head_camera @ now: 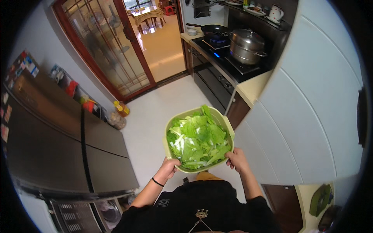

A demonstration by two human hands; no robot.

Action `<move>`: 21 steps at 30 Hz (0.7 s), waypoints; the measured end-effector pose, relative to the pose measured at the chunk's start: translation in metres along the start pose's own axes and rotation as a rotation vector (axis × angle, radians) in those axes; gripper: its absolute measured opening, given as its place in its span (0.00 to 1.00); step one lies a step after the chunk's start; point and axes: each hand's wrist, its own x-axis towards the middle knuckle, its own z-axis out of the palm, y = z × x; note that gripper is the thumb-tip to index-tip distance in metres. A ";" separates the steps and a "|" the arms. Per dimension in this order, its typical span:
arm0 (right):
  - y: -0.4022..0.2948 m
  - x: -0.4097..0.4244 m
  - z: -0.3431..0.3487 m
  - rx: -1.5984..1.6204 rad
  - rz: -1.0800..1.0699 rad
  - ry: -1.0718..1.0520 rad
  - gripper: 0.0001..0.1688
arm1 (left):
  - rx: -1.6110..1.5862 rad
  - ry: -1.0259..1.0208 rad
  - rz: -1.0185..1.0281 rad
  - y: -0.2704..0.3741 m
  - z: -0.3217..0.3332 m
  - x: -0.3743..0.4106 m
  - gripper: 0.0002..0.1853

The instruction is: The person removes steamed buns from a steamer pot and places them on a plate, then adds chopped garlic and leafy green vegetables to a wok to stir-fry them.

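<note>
A green plastic basin (168, 145) full of torn lettuce leaves (198, 137) is held in front of my body, above the floor. My left hand (170, 168) grips its near left corner, with the thumb over the rim. On the near right side, my right hand (235, 158) holds the rim with the thumb on top. Pale stem pieces show among the leaves at the left. Beyond the basin, a black wok (215, 30) sits over a blue flame on the gas stove (221, 55). Beside it stands a lidded steel steamer pot (247, 46).
A dark refrigerator (107, 157) stands at the left. An oil bottle (121, 108) and a jar (116, 120) are on the floor beside it. Ahead is a glass sliding door (107, 49), with an opening to its right. White panels (303, 122) rise close at the right, next to the counter edge (252, 90).
</note>
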 end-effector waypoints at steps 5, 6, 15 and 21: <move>-0.115 0.084 0.095 -0.147 -0.100 -0.186 0.15 | -0.138 0.225 0.211 0.105 -0.055 0.025 0.25; -0.139 0.107 0.123 -0.176 -0.129 -0.218 0.17 | -0.163 0.248 0.249 0.134 -0.078 0.035 0.25; -0.258 0.301 0.165 -0.119 -0.400 -0.007 0.29 | -0.233 0.253 0.313 0.289 -0.116 0.224 0.07; -0.344 0.410 0.118 -0.213 -0.589 0.488 0.21 | -0.176 0.011 0.249 0.420 -0.086 0.354 0.28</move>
